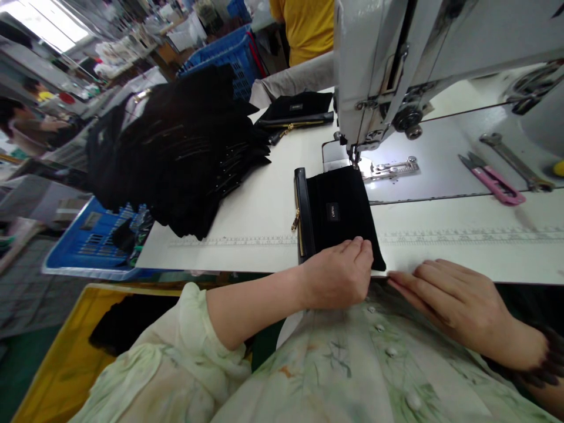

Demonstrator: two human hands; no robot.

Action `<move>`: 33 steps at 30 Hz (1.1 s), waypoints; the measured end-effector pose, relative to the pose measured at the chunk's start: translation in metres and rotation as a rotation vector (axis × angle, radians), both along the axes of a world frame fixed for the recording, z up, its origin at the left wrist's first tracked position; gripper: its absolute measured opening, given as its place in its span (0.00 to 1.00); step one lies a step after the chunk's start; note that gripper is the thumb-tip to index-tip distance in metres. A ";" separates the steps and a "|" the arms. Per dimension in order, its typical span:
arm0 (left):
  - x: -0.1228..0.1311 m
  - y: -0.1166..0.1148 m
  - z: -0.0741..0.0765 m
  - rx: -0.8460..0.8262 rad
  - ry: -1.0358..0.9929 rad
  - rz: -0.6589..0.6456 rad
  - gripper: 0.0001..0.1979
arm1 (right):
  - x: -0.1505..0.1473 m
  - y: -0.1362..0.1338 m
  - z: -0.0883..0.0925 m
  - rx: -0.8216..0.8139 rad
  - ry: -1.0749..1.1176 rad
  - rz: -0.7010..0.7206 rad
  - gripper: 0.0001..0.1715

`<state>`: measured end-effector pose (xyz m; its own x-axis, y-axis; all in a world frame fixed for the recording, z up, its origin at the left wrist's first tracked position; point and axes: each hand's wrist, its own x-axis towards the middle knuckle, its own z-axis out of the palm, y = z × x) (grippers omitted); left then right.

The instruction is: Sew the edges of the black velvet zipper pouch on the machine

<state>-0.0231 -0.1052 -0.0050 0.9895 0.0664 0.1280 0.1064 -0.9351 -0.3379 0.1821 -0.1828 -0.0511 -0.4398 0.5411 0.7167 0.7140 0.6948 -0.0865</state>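
A black fabric pouch (pixel 346 205) with a small label lies flat on the sewing machine table, its far edge under the needle and presser foot (pixel 353 157). Along its left side runs a dark strip with a gold zipper (pixel 298 220). My left hand (pixel 339 273) rests on the pouch's near edge, fingers curled and closed on the fabric. By the near right corner, at the table's front edge, is my right hand (pixel 453 305). Its fingers are pressed together and their tips come close to that corner; whatever they may pinch is hidden.
A large heap of black pieces (pixel 176 147) covers the left of the table. Another black pouch (pixel 295 111) lies behind. Pink thread snips (pixel 496 182) and a wrench (pixel 517 161) lie right. Blue crates (pixel 88 241) and a yellow bin (pixel 57 352) stand left; a person in yellow (pixel 308 29) is beyond.
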 end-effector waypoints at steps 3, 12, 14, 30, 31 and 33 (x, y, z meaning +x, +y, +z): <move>-0.003 0.003 -0.005 -0.009 -0.088 -0.022 0.18 | -0.002 0.000 -0.003 -0.008 0.031 -0.072 0.12; -0.009 0.011 0.006 -0.248 -0.102 0.017 0.15 | -0.005 0.022 0.015 0.053 -0.062 0.131 0.10; -0.006 0.022 0.014 -0.310 -0.085 0.032 0.16 | -0.003 0.024 0.015 0.010 -0.093 0.160 0.11; 0.011 0.068 0.002 -0.289 -0.066 0.241 0.16 | -0.005 0.026 0.009 -0.066 -0.146 0.093 0.21; 0.011 0.070 0.001 -0.287 -0.071 0.241 0.16 | -0.005 0.030 0.012 -0.058 -0.163 0.095 0.20; 0.012 0.075 0.001 -0.286 -0.085 0.238 0.16 | -0.004 0.037 0.019 -0.039 -0.196 0.103 0.19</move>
<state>-0.0111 -0.0303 -0.0043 0.9289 0.3377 0.1521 0.3482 -0.9362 -0.0479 0.1778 -0.1455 -0.0321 -0.6232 0.5118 0.5913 0.6452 0.7638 0.0190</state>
